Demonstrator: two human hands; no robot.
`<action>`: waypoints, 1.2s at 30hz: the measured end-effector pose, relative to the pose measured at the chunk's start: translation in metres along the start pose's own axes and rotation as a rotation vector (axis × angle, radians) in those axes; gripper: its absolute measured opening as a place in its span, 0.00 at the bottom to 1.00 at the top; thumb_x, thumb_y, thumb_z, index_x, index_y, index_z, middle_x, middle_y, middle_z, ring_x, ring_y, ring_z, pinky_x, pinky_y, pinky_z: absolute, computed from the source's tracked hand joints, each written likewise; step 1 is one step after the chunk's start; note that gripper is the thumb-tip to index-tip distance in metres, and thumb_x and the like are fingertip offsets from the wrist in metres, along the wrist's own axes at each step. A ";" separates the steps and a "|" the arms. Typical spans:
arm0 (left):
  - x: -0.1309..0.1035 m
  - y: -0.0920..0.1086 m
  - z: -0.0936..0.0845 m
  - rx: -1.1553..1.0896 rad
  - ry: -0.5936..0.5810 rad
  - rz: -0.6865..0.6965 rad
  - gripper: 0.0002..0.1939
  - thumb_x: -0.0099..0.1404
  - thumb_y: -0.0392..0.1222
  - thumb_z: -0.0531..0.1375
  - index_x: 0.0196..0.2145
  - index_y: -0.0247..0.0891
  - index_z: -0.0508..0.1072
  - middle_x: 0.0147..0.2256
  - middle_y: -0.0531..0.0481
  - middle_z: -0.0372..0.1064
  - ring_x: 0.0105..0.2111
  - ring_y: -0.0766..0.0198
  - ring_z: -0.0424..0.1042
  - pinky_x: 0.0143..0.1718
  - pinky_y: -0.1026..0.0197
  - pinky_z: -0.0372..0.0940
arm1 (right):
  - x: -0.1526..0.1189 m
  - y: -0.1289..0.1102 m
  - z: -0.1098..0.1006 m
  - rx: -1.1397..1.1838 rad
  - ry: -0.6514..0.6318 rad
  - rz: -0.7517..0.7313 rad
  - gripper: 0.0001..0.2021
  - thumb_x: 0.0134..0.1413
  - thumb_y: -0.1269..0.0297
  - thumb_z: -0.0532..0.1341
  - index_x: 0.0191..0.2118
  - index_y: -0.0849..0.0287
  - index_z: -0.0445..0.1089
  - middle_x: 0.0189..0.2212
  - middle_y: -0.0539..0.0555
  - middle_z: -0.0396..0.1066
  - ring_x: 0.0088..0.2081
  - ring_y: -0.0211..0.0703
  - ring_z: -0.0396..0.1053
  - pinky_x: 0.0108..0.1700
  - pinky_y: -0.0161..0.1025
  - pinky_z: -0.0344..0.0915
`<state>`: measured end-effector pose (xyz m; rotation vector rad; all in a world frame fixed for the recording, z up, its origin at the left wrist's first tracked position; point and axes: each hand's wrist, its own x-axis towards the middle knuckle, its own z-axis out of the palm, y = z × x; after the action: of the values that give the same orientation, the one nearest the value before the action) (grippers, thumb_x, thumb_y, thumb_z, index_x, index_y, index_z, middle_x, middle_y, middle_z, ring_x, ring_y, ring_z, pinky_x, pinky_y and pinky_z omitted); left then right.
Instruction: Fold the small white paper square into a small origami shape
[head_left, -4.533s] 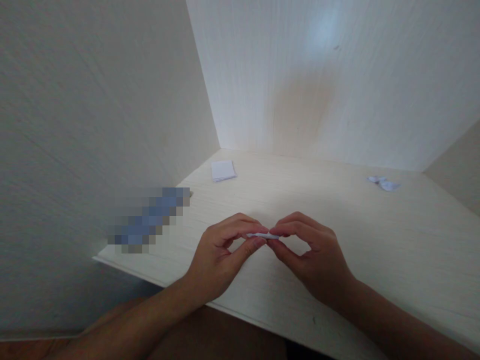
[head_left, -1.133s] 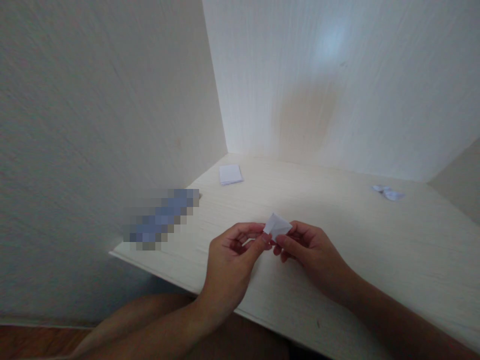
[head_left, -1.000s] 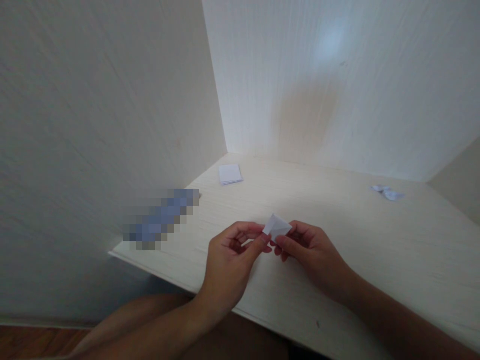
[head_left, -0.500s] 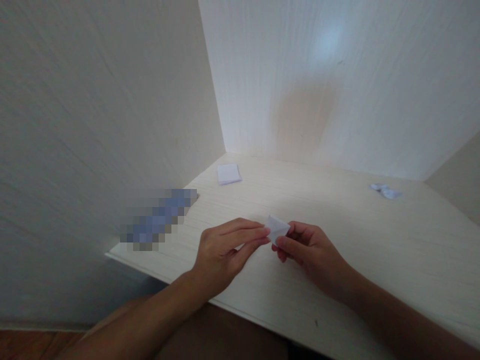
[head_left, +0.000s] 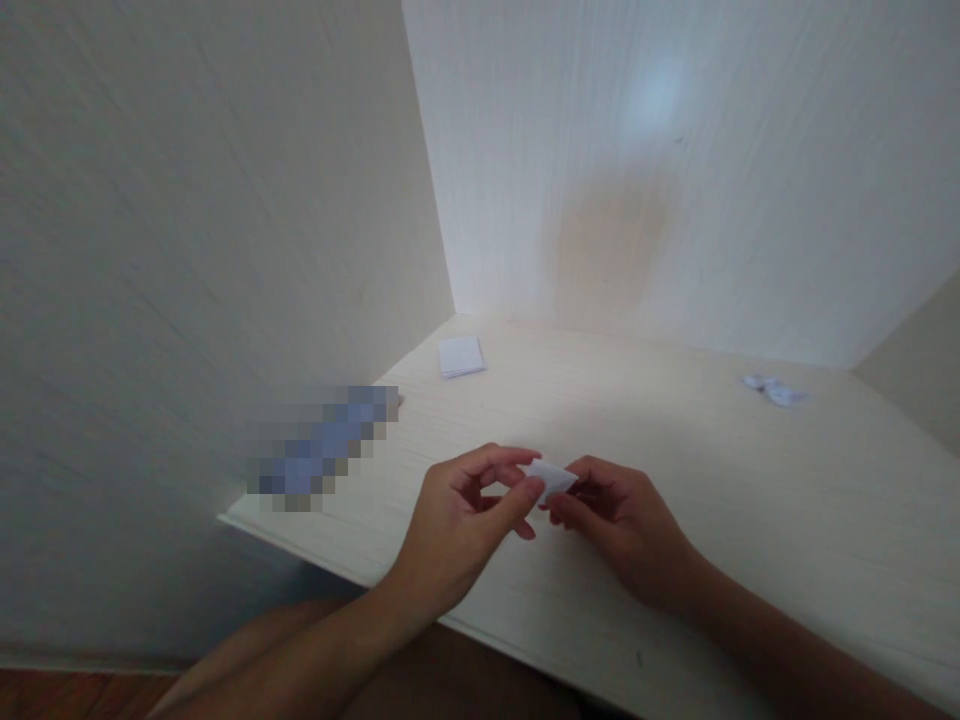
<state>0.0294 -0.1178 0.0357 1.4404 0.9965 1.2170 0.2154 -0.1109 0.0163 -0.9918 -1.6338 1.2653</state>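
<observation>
A small folded piece of white paper (head_left: 551, 478) is held between both hands, raised over the front part of the tabletop. My left hand (head_left: 480, 515) pinches its left side, with the thumb on the near face and the index finger at the top edge. From the other side, my right hand (head_left: 622, 515) grips the paper's right and lower part between thumb and fingers. The right fingertips are partly hidden behind the paper and the thumb.
The pale wood-grain tabletop (head_left: 720, 540) meets panels at the left, back and right. A stack of white paper squares (head_left: 461, 356) lies near the back left corner. Folded white paper pieces (head_left: 776, 390) lie at the back right. A pixelated bluish item (head_left: 326, 440) is by the left panel.
My left hand has gone from flat, straight fingers against the paper to a pinch with bent fingers and the thumb in front. The paper is tilted flatter. The view has shifted slightly.
</observation>
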 end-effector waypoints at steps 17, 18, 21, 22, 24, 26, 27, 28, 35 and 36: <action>-0.010 0.003 0.006 0.115 0.080 0.170 0.03 0.65 0.40 0.65 0.34 0.40 0.79 0.33 0.49 0.71 0.27 0.66 0.72 0.25 0.66 0.70 | -0.003 -0.007 0.001 -0.195 0.008 -0.112 0.06 0.61 0.62 0.63 0.34 0.57 0.74 0.29 0.51 0.74 0.31 0.41 0.70 0.36 0.38 0.64; -0.010 0.003 0.007 0.117 0.095 0.166 0.03 0.65 0.40 0.65 0.34 0.39 0.78 0.33 0.50 0.71 0.27 0.66 0.72 0.25 0.66 0.69 | -0.003 -0.007 0.001 -0.164 0.001 -0.100 0.06 0.61 0.62 0.62 0.35 0.57 0.74 0.29 0.51 0.74 0.31 0.41 0.69 0.35 0.38 0.64; -0.009 0.004 0.007 0.109 0.100 0.112 0.06 0.65 0.42 0.64 0.33 0.38 0.77 0.31 0.51 0.70 0.24 0.68 0.70 0.24 0.67 0.68 | -0.003 -0.007 0.004 -0.069 -0.025 -0.054 0.07 0.61 0.61 0.62 0.35 0.58 0.72 0.30 0.52 0.73 0.32 0.41 0.68 0.36 0.38 0.64; -0.008 0.004 0.007 0.110 0.082 0.089 0.06 0.66 0.43 0.64 0.33 0.38 0.77 0.31 0.51 0.70 0.24 0.68 0.70 0.24 0.67 0.68 | -0.003 -0.006 0.004 -0.044 -0.032 -0.041 0.07 0.61 0.61 0.62 0.35 0.58 0.72 0.30 0.52 0.73 0.33 0.42 0.68 0.37 0.39 0.64; -0.006 0.005 0.005 0.127 0.030 0.054 0.07 0.66 0.44 0.64 0.34 0.38 0.77 0.31 0.51 0.71 0.24 0.68 0.70 0.24 0.67 0.68 | -0.003 -0.005 0.005 -0.021 -0.040 -0.027 0.08 0.62 0.60 0.62 0.36 0.59 0.71 0.31 0.53 0.72 0.34 0.42 0.68 0.38 0.40 0.63; -0.003 0.005 0.002 0.150 -0.018 0.036 0.08 0.67 0.45 0.63 0.34 0.37 0.78 0.30 0.50 0.72 0.24 0.67 0.72 0.25 0.67 0.68 | -0.002 -0.004 0.005 -0.007 -0.046 -0.022 0.08 0.62 0.59 0.62 0.36 0.59 0.71 0.31 0.53 0.72 0.33 0.41 0.66 0.37 0.39 0.62; -0.003 0.005 0.001 0.152 -0.034 0.028 0.08 0.67 0.45 0.63 0.34 0.37 0.78 0.30 0.50 0.73 0.24 0.67 0.72 0.25 0.67 0.68 | -0.002 -0.004 0.004 0.004 -0.048 -0.021 0.09 0.62 0.58 0.62 0.35 0.59 0.71 0.31 0.52 0.71 0.32 0.41 0.65 0.37 0.39 0.62; -0.002 0.004 0.001 0.142 -0.043 0.016 0.08 0.67 0.44 0.63 0.34 0.37 0.78 0.29 0.51 0.73 0.24 0.66 0.73 0.26 0.66 0.69 | -0.002 -0.003 0.004 0.012 -0.048 -0.021 0.10 0.62 0.57 0.62 0.35 0.58 0.71 0.29 0.51 0.69 0.31 0.40 0.64 0.36 0.38 0.61; -0.005 -0.001 0.007 -0.047 -0.004 -0.076 0.07 0.63 0.43 0.66 0.30 0.37 0.76 0.28 0.52 0.72 0.27 0.62 0.76 0.30 0.59 0.77 | -0.004 -0.001 0.008 0.051 -0.001 0.001 0.14 0.61 0.53 0.62 0.31 0.58 0.67 0.24 0.47 0.62 0.26 0.36 0.57 0.28 0.34 0.56; -0.005 -0.002 0.008 -0.049 0.001 -0.079 0.08 0.63 0.43 0.66 0.30 0.37 0.75 0.27 0.52 0.72 0.27 0.62 0.76 0.30 0.59 0.77 | -0.004 -0.002 0.009 0.063 0.003 0.004 0.15 0.61 0.53 0.62 0.30 0.58 0.66 0.24 0.47 0.61 0.26 0.35 0.57 0.27 0.34 0.55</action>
<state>0.0362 -0.1238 0.0328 1.3498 1.0082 1.1767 0.2084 -0.1178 0.0165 -0.9588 -1.5808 1.3088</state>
